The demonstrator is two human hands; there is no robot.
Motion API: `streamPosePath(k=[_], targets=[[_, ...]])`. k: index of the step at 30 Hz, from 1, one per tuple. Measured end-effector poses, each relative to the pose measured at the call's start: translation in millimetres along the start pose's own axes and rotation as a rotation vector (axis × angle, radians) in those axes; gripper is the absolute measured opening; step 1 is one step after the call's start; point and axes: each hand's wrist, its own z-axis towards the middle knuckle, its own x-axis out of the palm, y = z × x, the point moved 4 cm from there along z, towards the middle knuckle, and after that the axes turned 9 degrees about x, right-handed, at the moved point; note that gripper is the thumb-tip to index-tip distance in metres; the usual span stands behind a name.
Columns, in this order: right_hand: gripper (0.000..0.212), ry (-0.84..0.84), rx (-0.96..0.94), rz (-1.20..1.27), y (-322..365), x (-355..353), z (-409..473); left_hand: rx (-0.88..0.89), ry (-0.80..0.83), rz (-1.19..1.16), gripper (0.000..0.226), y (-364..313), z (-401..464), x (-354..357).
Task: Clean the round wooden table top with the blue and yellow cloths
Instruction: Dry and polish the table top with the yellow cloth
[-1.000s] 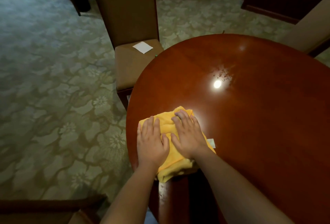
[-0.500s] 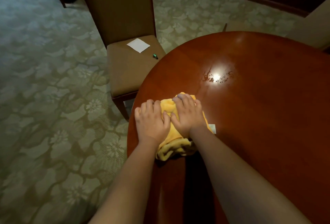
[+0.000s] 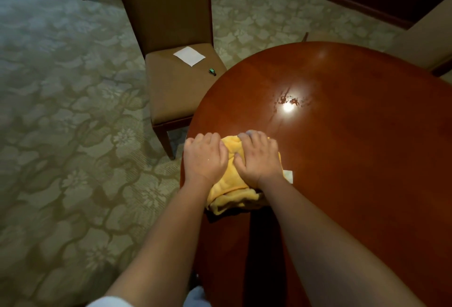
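Both hands lie flat, fingers relaxed: the left hand (image 3: 205, 157) and right hand (image 3: 259, 157) press the bunched yellow cloth (image 3: 231, 184) onto the round wooden table (image 3: 354, 159) near its left edge. Over the last second they have pushed it slightly forward, towards wet marks (image 3: 289, 99) not yet wiped.

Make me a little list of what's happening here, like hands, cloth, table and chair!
left hand: pressing flat on the yellow cloth
right hand: pressing flat on the yellow cloth
yellow cloth: bunched on the table, near its left edge
blue cloth: not in view
table: shiny, with specks near a light glare
chair: beside the table, holding a white paper and a small green thing
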Motion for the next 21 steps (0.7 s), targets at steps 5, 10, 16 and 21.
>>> streamPosePath(k=[5,10,16,21], targets=[[0.047,-0.057,-0.048,0.023,9,-1,-60,-0.063,0.001,0.041,0.031,-19,-61,-20],[0.045,-0.044,-0.092,0.059,11,-2,-119,-0.106,-0.004,0.061,0.027,-39,-120,-38],[0.040,-0.039,-0.106,0.084,8,-3,-174,-0.141,-0.026,0.066,0.025,-61,-171,-54],[0.034,-0.095,-0.118,0.109,8,-2,-174,-0.164,-0.066,0.090,0.027,-62,-170,-52]])
